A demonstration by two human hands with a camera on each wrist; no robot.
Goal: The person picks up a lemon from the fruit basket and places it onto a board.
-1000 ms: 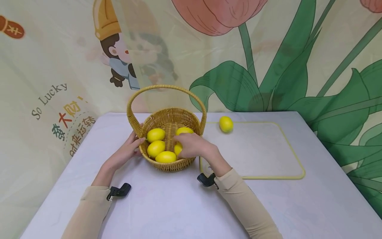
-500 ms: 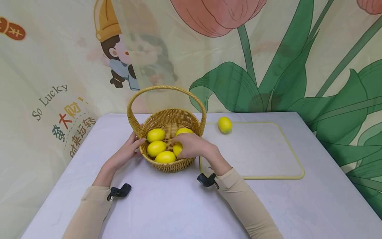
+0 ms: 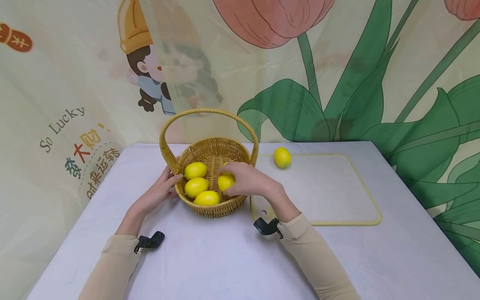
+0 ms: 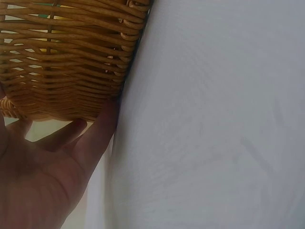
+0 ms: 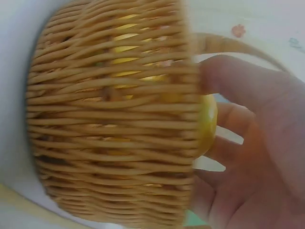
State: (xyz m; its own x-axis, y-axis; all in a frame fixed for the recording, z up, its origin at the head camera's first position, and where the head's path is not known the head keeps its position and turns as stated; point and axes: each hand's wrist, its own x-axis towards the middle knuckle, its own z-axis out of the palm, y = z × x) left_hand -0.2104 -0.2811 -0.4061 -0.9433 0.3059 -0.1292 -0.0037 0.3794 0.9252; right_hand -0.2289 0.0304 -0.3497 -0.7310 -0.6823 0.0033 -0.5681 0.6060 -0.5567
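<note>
A wicker basket [image 3: 215, 210] with a tall arched handle stands on the table and holds several yellow lemons. At its left side is my left hand [image 3: 155, 191], its thumb by the rim and its fingers around the outer wall near the handle's base. The left wrist view has this hand [image 4: 52, 167] against the woven side. My right hand [image 3: 249, 179] reaches over the right rim and pinches a lemon [image 3: 226, 181] between thumb and fingers. In the right wrist view, that lemon [image 5: 208, 125] shows just above the rim, partly hidden by the weave.
A cutting board [image 3: 318, 191] with a yellow-green edge lies right of the basket, and a single lemon [image 3: 282, 157] sits at its back edge. Behind the white table [image 3: 210, 262] hangs a printed cloth [image 3: 337, 62] with tulips.
My right hand has shifted up and a little to the right, raising the pinched lemon off the others in the basket. My left hand and the basket stay in place.
</note>
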